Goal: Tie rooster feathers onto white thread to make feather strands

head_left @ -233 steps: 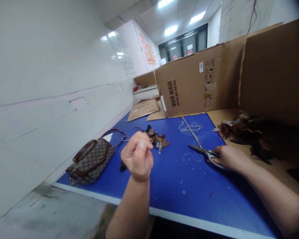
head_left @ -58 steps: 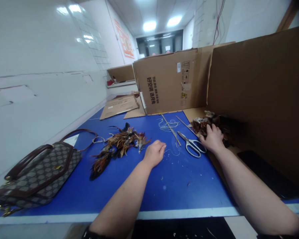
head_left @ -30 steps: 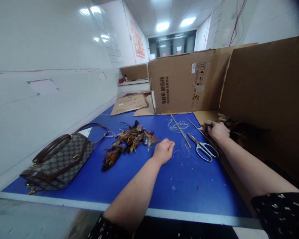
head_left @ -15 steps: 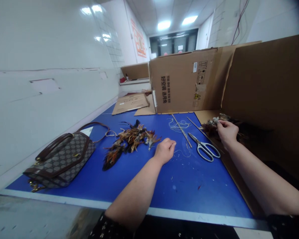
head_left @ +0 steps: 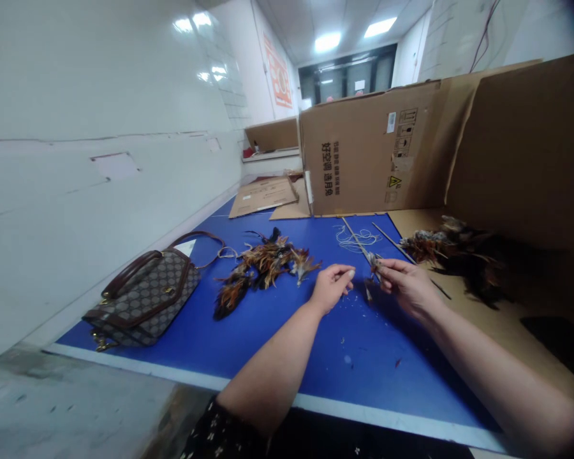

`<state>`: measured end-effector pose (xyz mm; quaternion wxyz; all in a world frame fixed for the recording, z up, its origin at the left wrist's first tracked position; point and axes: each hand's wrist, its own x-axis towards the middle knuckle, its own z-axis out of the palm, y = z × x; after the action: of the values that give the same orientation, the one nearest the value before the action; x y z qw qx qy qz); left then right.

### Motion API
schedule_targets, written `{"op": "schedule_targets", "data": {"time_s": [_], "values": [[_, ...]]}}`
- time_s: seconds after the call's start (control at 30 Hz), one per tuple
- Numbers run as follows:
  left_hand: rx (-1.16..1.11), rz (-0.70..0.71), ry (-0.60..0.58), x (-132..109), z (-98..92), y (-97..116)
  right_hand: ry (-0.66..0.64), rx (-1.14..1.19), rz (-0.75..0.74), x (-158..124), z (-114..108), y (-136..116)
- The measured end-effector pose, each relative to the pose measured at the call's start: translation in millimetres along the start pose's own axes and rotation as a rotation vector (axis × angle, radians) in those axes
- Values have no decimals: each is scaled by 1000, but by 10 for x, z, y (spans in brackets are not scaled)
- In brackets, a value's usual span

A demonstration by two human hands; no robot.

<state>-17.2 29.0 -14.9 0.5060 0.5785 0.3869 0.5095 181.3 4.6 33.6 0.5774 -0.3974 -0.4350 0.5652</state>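
My right hand [head_left: 404,285] pinches a small tuft of grey and brown feathers [head_left: 374,264] above the blue table. Close by on the left, my left hand [head_left: 333,288] has its fingers curled and thumb pressed in; what it holds, if anything, I cannot make out. Left of it lies a pile of brown and black feathers [head_left: 268,258]. A larger heap of feathers [head_left: 459,248] rests on cardboard at the right. Behind the hands lies a tangle of pale thread [head_left: 356,240], crossed by a thin stick [head_left: 355,234]. The scissors are hidden behind my right hand and arm.
A patterned handbag [head_left: 148,296] with brown handles sits at the table's left. Tall cardboard panels [head_left: 368,153] stand along the back and right. Flat cardboard [head_left: 261,196] lies at the back left. A second thin stick [head_left: 392,241] lies near the right edge.
My right hand has moved left from the feather heap, carrying a tuft of feathers over to my left hand. The scissors have become covered. The view has shifted slightly right.
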Motion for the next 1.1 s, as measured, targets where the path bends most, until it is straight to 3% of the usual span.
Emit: {"op": "schedule_targets", "data": {"time_s": [0.3, 0.5, 0.67, 0.97, 1.1], "values": [[-221, 46, -105, -63, 111, 76, -184, 40, 101, -137, 78, 228], [-244, 72, -107, -85, 133, 114, -217, -11, 97, -151, 59, 226], [-237, 33, -25, -53, 102, 70, -219, -62, 85, -149, -26, 190], [-132, -72, 39, -76, 127, 78, -152, -509, -136, -184, 61, 277], [-182, -68, 17, -72, 123, 73, -229, -567, -145, -179, 15, 285]]}}
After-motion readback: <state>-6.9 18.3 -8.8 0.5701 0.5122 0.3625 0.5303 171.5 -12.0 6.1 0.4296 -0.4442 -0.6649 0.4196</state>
